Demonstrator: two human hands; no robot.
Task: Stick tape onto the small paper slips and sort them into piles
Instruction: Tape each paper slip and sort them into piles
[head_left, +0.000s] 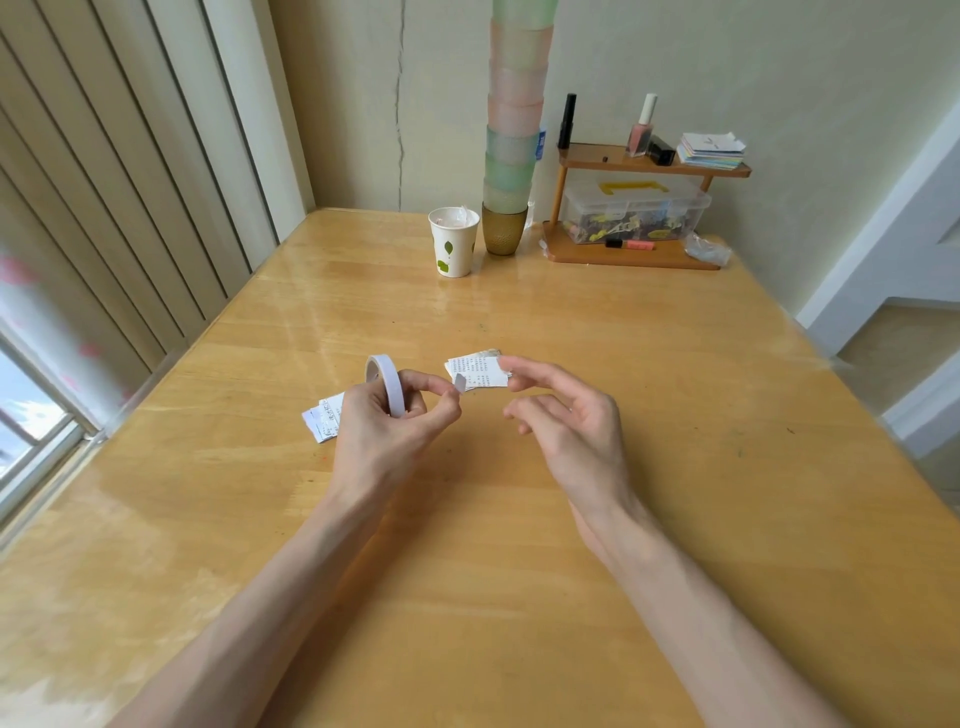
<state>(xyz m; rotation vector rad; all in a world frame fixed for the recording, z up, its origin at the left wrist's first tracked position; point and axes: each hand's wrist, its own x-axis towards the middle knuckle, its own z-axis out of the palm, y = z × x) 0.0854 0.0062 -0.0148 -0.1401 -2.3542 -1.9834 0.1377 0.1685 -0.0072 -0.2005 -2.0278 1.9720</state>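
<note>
My left hand (387, 421) grips a white roll of tape (385, 382), with a short loose piece of tape (459, 383) sticking up from its fingertip. A small pile of printed paper slips (480, 370) lies on the wooden table (675, 467) just beyond my right hand (566, 415). That hand hovers with relaxed, slightly bent fingers and holds nothing; its index fingertip is at the pile's right edge. A second pile of slips (322, 418) lies to the left, partly hidden behind my left hand.
At the table's far edge stand a paper cup (453, 241), a tall stack of coloured cups (511, 130) and a small wooden shelf (634, 208) with a clear box, bottles and cards. A window is on the left.
</note>
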